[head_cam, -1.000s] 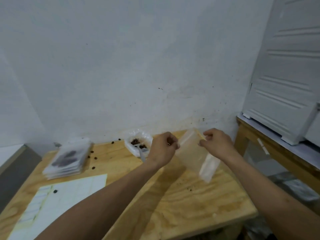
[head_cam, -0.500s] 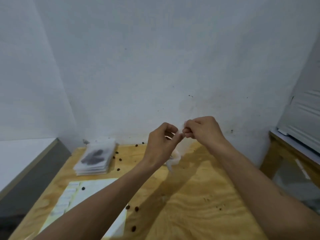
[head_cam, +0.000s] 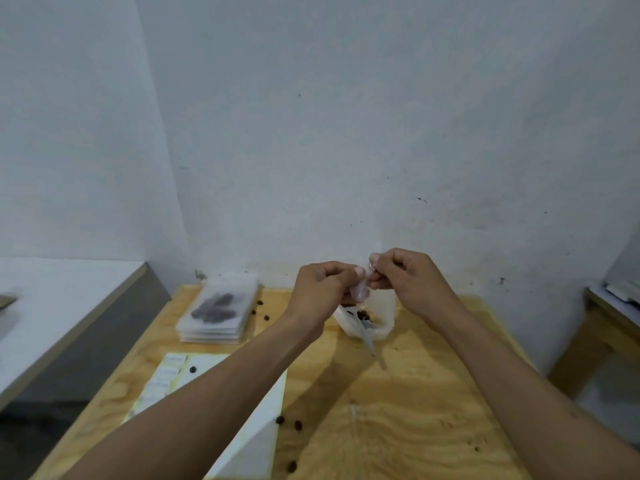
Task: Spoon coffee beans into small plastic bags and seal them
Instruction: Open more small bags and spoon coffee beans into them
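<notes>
Coffee beans, dark and small, are seen in several places on the pale plywood bench (head_cam: 398, 427). At the far left a stack of clear flat plastic bags (head_cam: 218, 311) is laid, the top one showing a dark patch of beans. Nearer, a white sheet of small labels (head_cam: 214, 368) is spread on the bench, partly covered by the left forearm, with one bean on it. A few loose coffee beans (head_cam: 289, 421) are scattered just right of the sheet. The left hand (head_cam: 322, 292) is raised above the bench with fingers curled, and a small clear plastic bag (head_cam: 360, 289) is pinched between its fingertips; the bag is mostly hidden and blurred. The right hand (head_cam: 408, 275) is held touching the left, its fingers curled and pinching the same bag at the top. Below and behind the hands, a white translucent plastic tub (head_cam: 381, 320) holding beans is set on the bench, with a clear plastic spoon (head_cam: 367, 336) leaning out of it toward the near side.
</notes>
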`<action>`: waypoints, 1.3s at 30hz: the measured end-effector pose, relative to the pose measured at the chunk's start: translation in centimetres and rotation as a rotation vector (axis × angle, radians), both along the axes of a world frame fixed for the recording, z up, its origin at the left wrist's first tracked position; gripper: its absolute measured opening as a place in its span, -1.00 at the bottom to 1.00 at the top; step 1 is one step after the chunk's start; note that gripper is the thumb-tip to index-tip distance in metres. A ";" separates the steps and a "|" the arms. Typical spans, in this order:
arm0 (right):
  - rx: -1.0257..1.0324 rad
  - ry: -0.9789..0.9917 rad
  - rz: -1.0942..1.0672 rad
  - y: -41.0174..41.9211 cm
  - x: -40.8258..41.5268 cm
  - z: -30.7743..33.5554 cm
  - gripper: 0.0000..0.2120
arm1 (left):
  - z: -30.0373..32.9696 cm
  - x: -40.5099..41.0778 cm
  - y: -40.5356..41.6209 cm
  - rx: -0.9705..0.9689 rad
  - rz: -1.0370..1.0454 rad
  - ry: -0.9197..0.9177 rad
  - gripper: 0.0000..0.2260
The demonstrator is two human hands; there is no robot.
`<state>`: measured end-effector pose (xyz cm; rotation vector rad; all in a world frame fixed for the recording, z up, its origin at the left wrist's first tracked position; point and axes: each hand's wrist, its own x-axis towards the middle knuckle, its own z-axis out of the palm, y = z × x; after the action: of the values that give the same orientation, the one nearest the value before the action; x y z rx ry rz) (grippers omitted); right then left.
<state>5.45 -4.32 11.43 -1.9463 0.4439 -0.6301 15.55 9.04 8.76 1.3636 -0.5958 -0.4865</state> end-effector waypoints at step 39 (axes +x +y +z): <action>-0.306 0.105 -0.203 0.7 -0.2 1.5 -0.91 | 0.7 2.5 1.7 0.522 0.090 -1.415 -0.15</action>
<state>5.26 -3.66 12.96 -2.2502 0.6476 -0.7629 18.09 10.69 9.51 2.1351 -1.5969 0.5577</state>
